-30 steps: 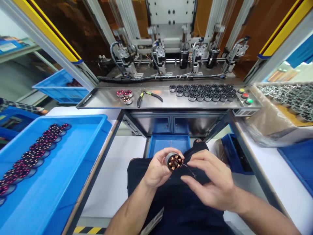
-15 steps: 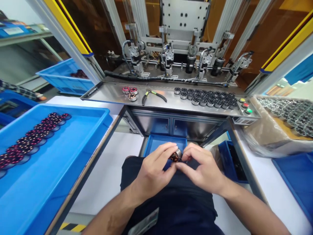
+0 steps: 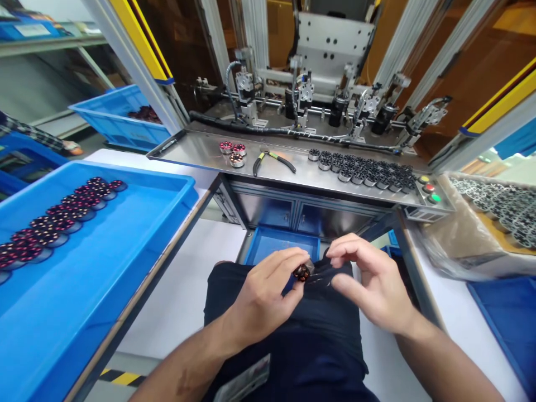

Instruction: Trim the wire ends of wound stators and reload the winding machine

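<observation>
Over my lap, my left hand (image 3: 268, 293) grips a copper-wound motor stator (image 3: 302, 272) between fingers and thumb. Thin wire ends stick out from its right side. My right hand (image 3: 368, 276) is just to the right of those wires, thumb and fingers apart, with nothing seen between them. On the metal ledge ahead lie pliers (image 3: 272, 161) with green and black handles, their grips spread. Three wound stators (image 3: 237, 160) with red and copper tops sit left of the pliers.
Rows of black-topped stators (image 3: 368, 170) stand along the ledge beside coloured push buttons (image 3: 429, 188). A blue tray (image 3: 125, 240) with wound stators is at left, a carton of bare cores (image 3: 498, 206) at right. Machine fixtures (image 3: 305, 95) rise behind. A blue bin (image 3: 280, 243) lies below.
My right hand has let go at the stator's wires and moved right, its fingers opening. My left hand keeps the stator in nearly the same place. The camera view has shifted slightly.
</observation>
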Demonstrator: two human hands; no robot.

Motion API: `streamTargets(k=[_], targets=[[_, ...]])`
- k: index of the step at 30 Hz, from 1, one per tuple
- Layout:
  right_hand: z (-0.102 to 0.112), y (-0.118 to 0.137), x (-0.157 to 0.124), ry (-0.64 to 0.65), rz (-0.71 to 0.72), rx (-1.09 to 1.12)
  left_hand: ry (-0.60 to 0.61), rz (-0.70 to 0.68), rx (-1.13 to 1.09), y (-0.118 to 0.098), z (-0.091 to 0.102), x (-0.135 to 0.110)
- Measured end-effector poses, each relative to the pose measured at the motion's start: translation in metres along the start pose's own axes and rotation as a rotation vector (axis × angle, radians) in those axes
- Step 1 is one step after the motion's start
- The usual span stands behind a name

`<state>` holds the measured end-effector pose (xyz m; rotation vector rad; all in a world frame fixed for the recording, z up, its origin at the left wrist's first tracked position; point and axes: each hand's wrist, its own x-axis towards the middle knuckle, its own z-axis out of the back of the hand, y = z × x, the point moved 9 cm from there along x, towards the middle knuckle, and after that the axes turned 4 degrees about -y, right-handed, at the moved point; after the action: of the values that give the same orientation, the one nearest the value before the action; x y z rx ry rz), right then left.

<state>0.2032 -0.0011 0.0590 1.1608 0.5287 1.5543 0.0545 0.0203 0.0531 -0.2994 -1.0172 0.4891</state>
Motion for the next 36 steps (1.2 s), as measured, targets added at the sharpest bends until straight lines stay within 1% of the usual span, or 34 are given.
streamTargets(k=[3, 5, 8, 10, 13, 15, 17, 19, 20, 21, 23, 25, 27, 31, 33, 36], targets=[[-0.017, 0.009, 0.001, 0.129, 0.019, -0.027, 0.015, -0.036, 0.021, -0.001, -0.003, -0.003], [-0.024, 0.01, 0.003, 0.174, 0.004, -0.006, 0.024, -0.052, -0.003, -0.002, -0.003, -0.005], [-0.025, 0.009, 0.006, 0.185, 0.02, 0.004, 0.03, -0.044, -0.099, -0.002, 0.0, -0.007], [-0.025, 0.007, 0.007, 0.213, 0.048, -0.005, 0.038, -0.008, -0.186, 0.0, 0.003, -0.007], [-0.025, 0.001, 0.006, 0.289, 0.096, -0.004, 0.092, 0.068, -0.338, 0.006, 0.004, -0.007], [-0.022, -0.004, 0.006, 0.316, 0.105, -0.018, 0.133, 0.095, -0.421, 0.008, 0.003, -0.007], [-0.014, -0.007, 0.006, 0.266, 0.095, -0.053, 0.144, 0.104, -0.452, 0.008, 0.003, -0.007], [-0.004, -0.003, 0.005, 0.178, 0.1, -0.073, 0.127, 0.118, -0.417, 0.009, 0.004, -0.007], [-0.003, 0.001, 0.003, 0.157, 0.107, -0.078, 0.116, 0.123, -0.387, 0.01, 0.004, -0.007], [-0.005, 0.006, 0.001, 0.164, 0.113, -0.084, 0.104, 0.122, -0.357, 0.009, 0.005, -0.007], [-0.015, 0.015, -0.003, 0.226, 0.131, -0.099, 0.087, 0.11, -0.313, 0.008, 0.005, -0.007], [-0.021, 0.019, -0.004, 0.261, 0.137, -0.11, 0.08, 0.114, -0.314, 0.008, 0.004, -0.008], [-0.019, 0.016, -0.003, 0.244, 0.125, -0.099, 0.071, 0.173, -0.363, 0.014, 0.004, -0.01], [-0.008, -0.004, -0.005, 0.158, 0.065, -0.044, 0.016, 0.396, -0.546, 0.037, 0.001, -0.021], [-0.013, -0.009, -0.009, 0.136, 0.063, 0.012, -0.014, 0.466, -0.588, 0.045, -0.001, -0.027], [-0.029, -0.006, -0.013, 0.094, 0.082, 0.1, -0.038, 0.502, -0.591, 0.048, -0.002, -0.03]])
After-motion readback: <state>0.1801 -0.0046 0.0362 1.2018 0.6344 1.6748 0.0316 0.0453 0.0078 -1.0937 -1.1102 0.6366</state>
